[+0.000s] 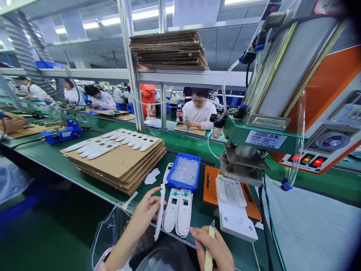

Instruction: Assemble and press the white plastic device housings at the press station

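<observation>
Head view: left hand [148, 209] pinches a white plastic housing shell [159, 216], nearly edge-on to me. Fingers sit on its left face; can't see the contact on the far side. Long axis runs away from me, lower end tipped slightly left, near the bench edge.

Right hand [220, 246] is curled around a cream-handled knife [209, 250], blade pointing up and away. Held shell lies left of the blade, well apart, roughly parallel to it. Left is the near hand; right is across a gap.

In that gap: left-lying shell [170, 212] and right-lying shell [184, 214], side by side, long axes also pointing away. My right index fingertip is just beside the right one's near end; can't tell if touching. Blue tray [183, 185] of clear pieces [184, 171] sits beyond them, white fixture [237, 222] off to the right.
</observation>
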Motion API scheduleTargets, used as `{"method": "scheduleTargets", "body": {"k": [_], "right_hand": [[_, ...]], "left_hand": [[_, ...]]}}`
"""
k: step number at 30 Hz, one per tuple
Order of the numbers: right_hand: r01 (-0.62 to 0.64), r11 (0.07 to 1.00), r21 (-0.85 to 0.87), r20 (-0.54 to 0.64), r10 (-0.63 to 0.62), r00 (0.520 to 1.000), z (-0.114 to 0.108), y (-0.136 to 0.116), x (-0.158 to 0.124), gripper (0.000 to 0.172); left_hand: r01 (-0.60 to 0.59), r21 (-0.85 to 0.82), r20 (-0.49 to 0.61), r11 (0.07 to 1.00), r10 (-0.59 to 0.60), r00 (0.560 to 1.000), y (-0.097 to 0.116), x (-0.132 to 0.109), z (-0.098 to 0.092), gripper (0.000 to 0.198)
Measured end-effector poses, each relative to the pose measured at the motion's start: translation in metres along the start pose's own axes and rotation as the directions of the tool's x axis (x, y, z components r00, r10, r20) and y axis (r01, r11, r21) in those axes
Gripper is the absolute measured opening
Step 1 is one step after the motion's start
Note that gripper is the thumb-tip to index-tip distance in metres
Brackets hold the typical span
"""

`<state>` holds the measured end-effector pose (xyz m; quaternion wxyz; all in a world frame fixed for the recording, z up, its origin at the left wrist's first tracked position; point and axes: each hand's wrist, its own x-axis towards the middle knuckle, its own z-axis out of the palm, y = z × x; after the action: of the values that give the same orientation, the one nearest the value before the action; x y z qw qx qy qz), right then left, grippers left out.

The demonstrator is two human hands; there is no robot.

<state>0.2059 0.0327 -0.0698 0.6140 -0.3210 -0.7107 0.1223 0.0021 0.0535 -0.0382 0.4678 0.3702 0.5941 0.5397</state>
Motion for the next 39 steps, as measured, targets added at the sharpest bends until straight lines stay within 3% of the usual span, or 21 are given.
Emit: {"method": "scheduleTargets", "body": {"k": [5, 8, 11, 14, 18, 21, 24, 28, 31, 36, 39], "right_hand": [[0.001, 0.993, 0.121, 0.171, -0.022, 0.985, 0.016, -0.010, 0.036, 0.038], [-0.062, 0.982, 0.177, 0.298, 0.006, 0.955, 0.032, -0.009, 0.051, 0.041], [-0.173, 0.964, 0.201, 0.376, 0.087, 0.923, 0.044, -0.005, 0.057, 0.033], [-0.217, 0.947, 0.239, 0.363, 0.120, 0.924, 0.045, -0.002, 0.062, 0.023], [-0.170, 0.949, 0.266, 0.281, 0.092, 0.955, 0.029, -0.001, 0.069, 0.025], [-0.203, 0.932, 0.298, 0.238, 0.134, 0.962, 0.013, -0.008, 0.070, 0.031], [-0.252, 0.892, 0.375, 0.268, 0.156, 0.951, 0.004, -0.017, 0.067, 0.033], [-0.246, 0.813, 0.528, 0.291, 0.099, 0.952, 0.006, -0.025, 0.066, 0.037], [-0.211, 0.778, 0.591, 0.294, 0.036, 0.955, 0.010, -0.027, 0.066, 0.041], [-0.110, 0.901, 0.421, 0.242, 0.005, 0.970, 0.005, -0.030, 0.068, 0.039], [-0.067, 0.906, 0.417, 0.220, -0.030, 0.975, 0.001, -0.036, 0.075, 0.034]], "left_hand": [[0.224, -0.292, 0.194, 0.930, -0.171, 0.966, 0.010, -0.023, 0.022, 0.049], [0.409, -0.402, 0.366, 0.819, -0.266, 0.892, 0.014, -0.032, 0.028, 0.061], [0.504, -0.506, 0.483, 0.700, -0.255, 0.838, 0.016, -0.040, 0.027, 0.053], [0.411, -0.471, 0.428, 0.780, -0.205, 0.880, 0.016, -0.047, 0.025, 0.035], [0.216, -0.310, 0.265, 0.926, -0.133, 0.955, 0.022, -0.048, 0.025, 0.036], [0.143, -0.246, 0.095, 0.959, -0.123, 0.988, 0.029, -0.045, 0.027, 0.053], [0.033, -0.260, -0.034, 0.965, -0.043, 0.998, 0.034, -0.046, 0.029, 0.077], [-0.037, -0.417, 0.034, 0.908, 0.056, 0.998, 0.035, -0.053, 0.027, 0.075], [-0.060, -0.407, 0.055, 0.911, 0.090, 0.994, 0.037, -0.060, 0.027, 0.073], [-0.095, -0.368, 0.042, 0.925, 0.119, 0.992, 0.045, -0.070, 0.031, 0.077], [-0.119, -0.370, 0.066, 0.921, 0.154, 0.986, 0.050, -0.076, 0.034, 0.077]]}}
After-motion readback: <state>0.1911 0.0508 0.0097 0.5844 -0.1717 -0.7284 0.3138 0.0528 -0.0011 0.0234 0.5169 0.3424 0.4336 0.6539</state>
